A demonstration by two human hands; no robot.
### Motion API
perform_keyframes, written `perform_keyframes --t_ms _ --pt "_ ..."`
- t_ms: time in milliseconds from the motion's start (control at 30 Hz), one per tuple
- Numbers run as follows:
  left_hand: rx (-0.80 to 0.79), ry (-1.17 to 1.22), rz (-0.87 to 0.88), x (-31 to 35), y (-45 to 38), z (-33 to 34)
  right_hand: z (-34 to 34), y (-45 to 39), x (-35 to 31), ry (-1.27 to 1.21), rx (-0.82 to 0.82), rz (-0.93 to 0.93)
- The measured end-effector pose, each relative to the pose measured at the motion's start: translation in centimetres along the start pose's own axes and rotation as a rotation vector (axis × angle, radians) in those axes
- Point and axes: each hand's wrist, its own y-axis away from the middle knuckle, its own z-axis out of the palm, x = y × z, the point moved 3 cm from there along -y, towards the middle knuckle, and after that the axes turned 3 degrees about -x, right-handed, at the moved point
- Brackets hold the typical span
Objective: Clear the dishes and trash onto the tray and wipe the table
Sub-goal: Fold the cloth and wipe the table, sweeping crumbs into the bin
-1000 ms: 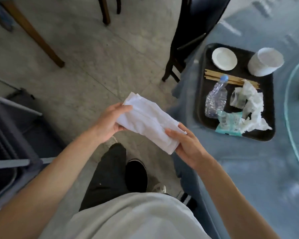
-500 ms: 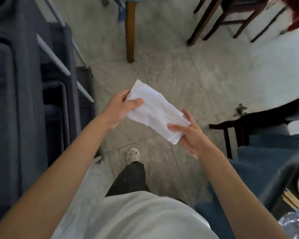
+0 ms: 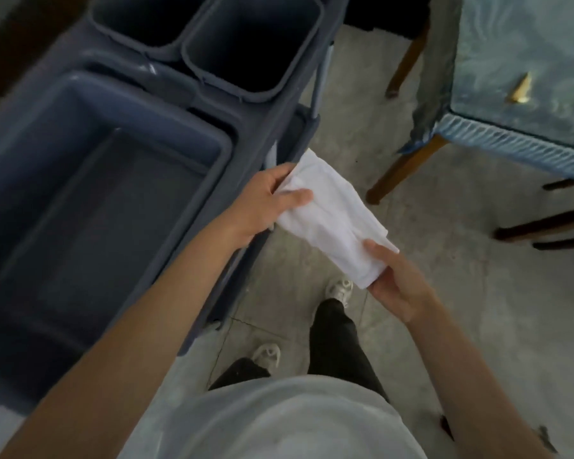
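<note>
Now both hands, left point(image 3: 262, 202) and right point(image 3: 400, 281), grip one white cloth point(image 3: 332, 220) beside seemingly three grey bins point(image 3: 252, 44).

No readable text, label, brand, number or sign anywhere in view.
</note>
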Motion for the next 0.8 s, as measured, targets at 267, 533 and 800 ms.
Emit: perform_keyframes --t_ms 267,533,800 --pt "0.304 -0.005 0.105 6.9 -10.1 -4.4 0.0 -13.4 -14.1 0.179 -0.062 -0.04" --pt "0.566 0.022 0.106 12.4 -20.5 -9.6 1.9 -24.5 -23.7 0.383 -0.137 0.005" --pt "0.771 -0.059 -0.133 8.2 -25.6 -14.1 2.5 -31.2 -22.2 0.649 -0.141 0.075"
